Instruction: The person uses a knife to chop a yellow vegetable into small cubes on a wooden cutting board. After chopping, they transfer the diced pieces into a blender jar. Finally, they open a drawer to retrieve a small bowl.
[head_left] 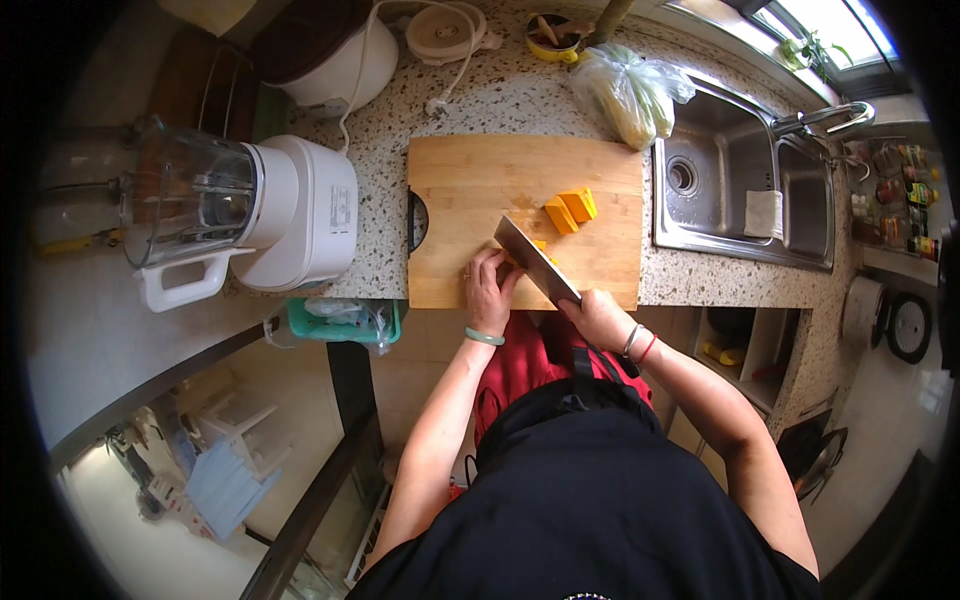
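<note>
Small bright-orange wedge (540, 245) lay on the light-brown rectangular wooden cutting board (460, 200), near its front edge, mostly hidden by the broad grey metal cleaver (536, 263). Left hand (487, 293), over the board's front edge, had bent fingers at the wedge, likely steadying it; blade hid contact, couldn't tell if that grip was clamped. Right hand (602, 318), just off the board's front edge, had its grip closed round the cleaver's handle, blade slanting inward, probably for control. Cut orange chunks (570, 210) sat right of board centre, presumably kept clear of the blade. Board rested on the speckled stone bench (380, 220). Left of board: white blender with clear jug (300, 210). Right: double stainless-steel sink (700, 215). Behind, to the right: clear plastic bag of pale-green produce (630, 95). Front left, lower: teal plastic bin (300, 318).
</note>
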